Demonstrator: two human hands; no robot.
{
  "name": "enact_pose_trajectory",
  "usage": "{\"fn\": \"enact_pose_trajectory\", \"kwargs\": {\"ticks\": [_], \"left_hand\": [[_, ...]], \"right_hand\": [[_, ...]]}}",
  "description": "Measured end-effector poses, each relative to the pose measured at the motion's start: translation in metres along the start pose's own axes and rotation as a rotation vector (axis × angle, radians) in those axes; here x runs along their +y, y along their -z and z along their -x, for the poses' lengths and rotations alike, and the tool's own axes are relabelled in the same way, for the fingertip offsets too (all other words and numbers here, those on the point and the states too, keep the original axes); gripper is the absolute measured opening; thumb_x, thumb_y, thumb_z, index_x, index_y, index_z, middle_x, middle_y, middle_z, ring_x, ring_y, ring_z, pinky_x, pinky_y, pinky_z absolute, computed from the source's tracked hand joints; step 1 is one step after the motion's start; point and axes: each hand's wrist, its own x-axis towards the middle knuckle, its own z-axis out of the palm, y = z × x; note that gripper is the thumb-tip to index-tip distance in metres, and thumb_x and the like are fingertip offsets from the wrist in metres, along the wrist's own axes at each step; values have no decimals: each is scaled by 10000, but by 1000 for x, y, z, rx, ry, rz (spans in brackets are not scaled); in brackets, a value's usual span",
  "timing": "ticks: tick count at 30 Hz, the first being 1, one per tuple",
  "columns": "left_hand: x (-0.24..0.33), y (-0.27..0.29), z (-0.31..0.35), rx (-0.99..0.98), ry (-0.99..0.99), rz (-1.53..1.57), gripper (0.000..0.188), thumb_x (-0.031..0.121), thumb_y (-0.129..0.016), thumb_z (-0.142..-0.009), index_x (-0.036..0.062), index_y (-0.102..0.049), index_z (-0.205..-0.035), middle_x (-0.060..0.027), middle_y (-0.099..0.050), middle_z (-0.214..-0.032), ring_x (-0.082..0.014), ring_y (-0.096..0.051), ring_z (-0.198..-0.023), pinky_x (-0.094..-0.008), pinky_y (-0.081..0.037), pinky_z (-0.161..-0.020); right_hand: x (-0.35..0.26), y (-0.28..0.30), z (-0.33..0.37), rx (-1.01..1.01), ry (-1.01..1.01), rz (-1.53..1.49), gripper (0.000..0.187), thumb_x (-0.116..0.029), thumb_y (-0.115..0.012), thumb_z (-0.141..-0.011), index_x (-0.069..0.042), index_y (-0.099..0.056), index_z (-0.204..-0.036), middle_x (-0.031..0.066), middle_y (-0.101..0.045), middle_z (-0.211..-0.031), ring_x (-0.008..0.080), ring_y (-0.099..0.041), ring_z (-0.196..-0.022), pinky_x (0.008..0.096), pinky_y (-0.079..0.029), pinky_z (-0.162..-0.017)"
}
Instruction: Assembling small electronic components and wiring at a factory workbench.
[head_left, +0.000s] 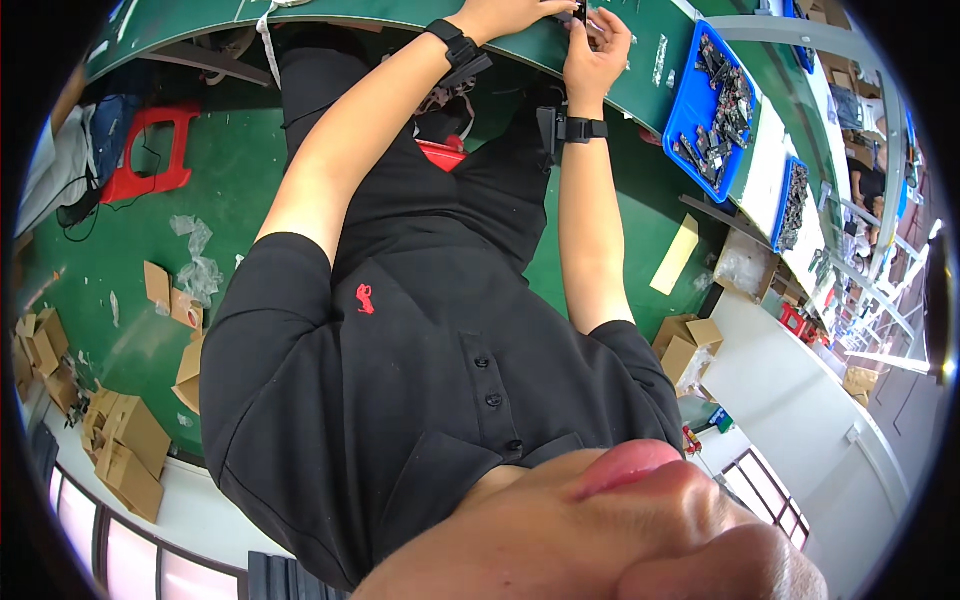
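At the top edge of the head view, my two hands meet over the green worktable. A small black part is pinched between the fingers of my right hand. From the left, my left hand reaches across with its fingertips closed at the same part; the frame's upper edge cuts off some of these fingers. What kind of part it is cannot be made out. Each wrist wears a black band. Just right of my right hand, a blue tray holds many small black and metal pieces.
A second blue tray of small pieces stands farther right. On the green floor to my left are a red stool, clear plastic wrap and cardboard boxes. Another open box lies on the right. A person's sleeve shows at far left.
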Motion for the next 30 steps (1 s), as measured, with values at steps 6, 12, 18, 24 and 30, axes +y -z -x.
{"fn": "enact_pose_trajectory", "kwargs": {"ticks": [6,12,18,24,30], "left_hand": [[8,-6,4,68,93,50,157,328,-730,-850,190,-805,-840,33,-731,-945,-253,-558,-1064,-455,-384,-952],[15,-5,2,33,119,39,142,313,-743,-830,185,-798,-804,39,-733,-939,-244,-560,-1064,-467,-370,-968],[17,-9,3,123,115,38,130,275,-779,-794,148,-771,-764,22,-717,-901,-264,-567,-1040,-468,-382,-955],[22,-5,3,146,29,-49,133,253,-766,-810,126,-742,-778,-10,-699,-900,-288,-580,-996,-452,-439,-888],[24,-2,1,126,-54,-114,151,255,-739,-826,110,-719,-787,-38,-686,-902,-292,-585,-982,-445,-457,-868]], "right_hand": [[0,1,-2,71,33,-48,333,65,-670,-947,22,-591,-1267,104,-720,-1100,151,-696,-986,286,-570,-872],[-3,3,2,97,75,21,327,78,-672,-938,28,-605,-1254,115,-727,-1096,159,-705,-984,293,-567,-893],[-5,2,2,95,81,76,326,83,-673,-935,26,-611,-1250,114,-727,-1082,165,-704,-984,297,-566,-897],[-7,1,0,79,24,-35,336,74,-671,-948,15,-596,-1270,112,-713,-1114,165,-691,-1018,301,-575,-899],[-3,1,-2,81,26,-56,313,74,-670,-949,10,-599,-1248,114,-714,-1115,164,-694,-1024,304,-579,-895]]}}
